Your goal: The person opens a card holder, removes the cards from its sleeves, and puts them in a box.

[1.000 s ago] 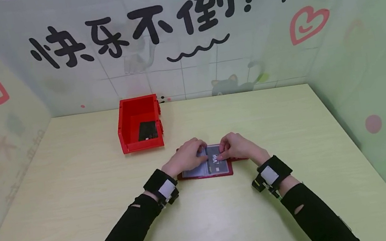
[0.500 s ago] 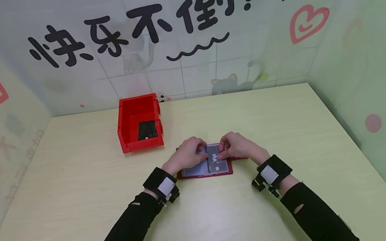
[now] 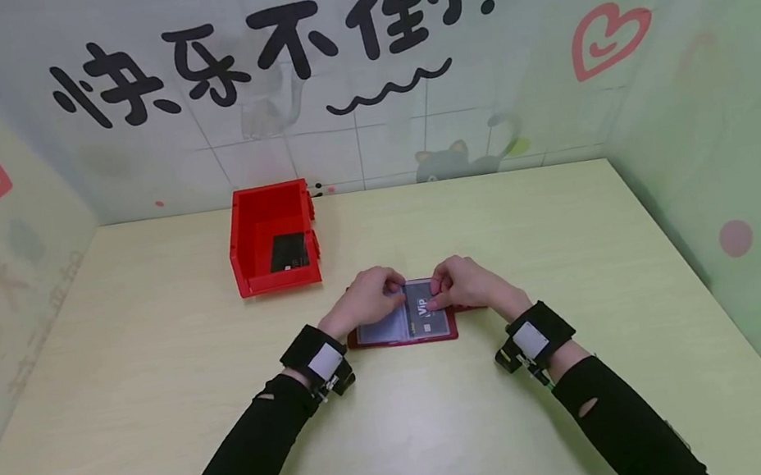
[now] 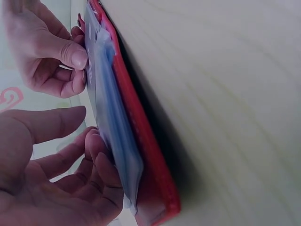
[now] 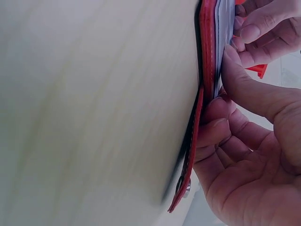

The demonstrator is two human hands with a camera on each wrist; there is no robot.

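A dark grey card marked "Vip" lies in the right half of an open red card holder with clear plastic sleeves. My right hand pinches the card's right side, its thumb on the face and its fingers bent at the edge. At the card's upper left is my left hand. Its fingers touch the sleeves, while the thumb stands apart from them in the left wrist view. The holder's snap strap extends out under my right hand.
A red plastic bin stands behind and left of the holder, with black cards inside. The pale wooden table is bordered by printed cloth at the back and on both sides.
The head view has tilted down slightly. My left thumb has drawn up a little toward its fingers. The right hand, the card and the holder stay in place.
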